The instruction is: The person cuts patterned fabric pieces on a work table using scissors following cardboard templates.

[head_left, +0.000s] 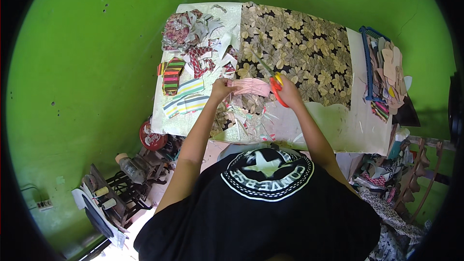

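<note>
My left hand (221,90) pinches the left end of a pink fabric piece (252,86), which lies over the table in front of me. In my right hand (288,93) is a pair of scissors (277,83) with red and yellow handles. Its blades point up and to the left, above the far side of the pink piece. Whether the blades are parted is too small to tell. Left of my left hand lie white fabric pieces with blue and yellow stripes (192,102). Small cut scraps (240,120) are scattered on the near side of the pink piece.
A floral-patterned sheet (309,53) covers much of the table (362,130). Fabric scraps (186,31) are heaped at the far left, near a multicoloured striped piece (172,76). A blue basket (368,65) with cut shapes stands at the right edge. A sewing machine (99,203) is at lower left.
</note>
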### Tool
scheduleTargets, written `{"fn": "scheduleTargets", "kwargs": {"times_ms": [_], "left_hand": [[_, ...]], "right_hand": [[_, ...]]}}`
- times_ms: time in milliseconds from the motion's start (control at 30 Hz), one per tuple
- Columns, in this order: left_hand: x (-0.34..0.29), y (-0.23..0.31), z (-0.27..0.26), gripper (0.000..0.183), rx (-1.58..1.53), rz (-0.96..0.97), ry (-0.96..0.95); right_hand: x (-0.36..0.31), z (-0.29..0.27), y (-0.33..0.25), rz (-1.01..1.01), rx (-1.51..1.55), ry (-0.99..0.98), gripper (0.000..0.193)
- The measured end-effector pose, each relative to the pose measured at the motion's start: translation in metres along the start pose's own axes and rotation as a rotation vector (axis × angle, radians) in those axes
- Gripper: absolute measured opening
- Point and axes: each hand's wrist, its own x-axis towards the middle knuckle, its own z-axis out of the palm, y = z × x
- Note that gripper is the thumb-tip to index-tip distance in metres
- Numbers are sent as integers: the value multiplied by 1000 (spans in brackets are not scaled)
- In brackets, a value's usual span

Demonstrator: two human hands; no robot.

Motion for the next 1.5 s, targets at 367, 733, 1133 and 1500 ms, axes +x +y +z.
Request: {"fn": "scheduleTargets", "kwargs": {"times_ms": [367,733,1133,1500], "left_hand": [[-11,17,-4,30,-153,-1,-93],[-18,3,0,29,-187,188,-2],[-23,29,-14,31,-184,-15,-232],[-21,31,-18,33,-158,-39,-268]], "right_hand": [[23,34,11,-31,-119,-110,47],[25,41,16,9,-9,-52,39],[23,45,19,21,-42,-2,40],[1,-31,14,-35,-52,-234,42]]}}
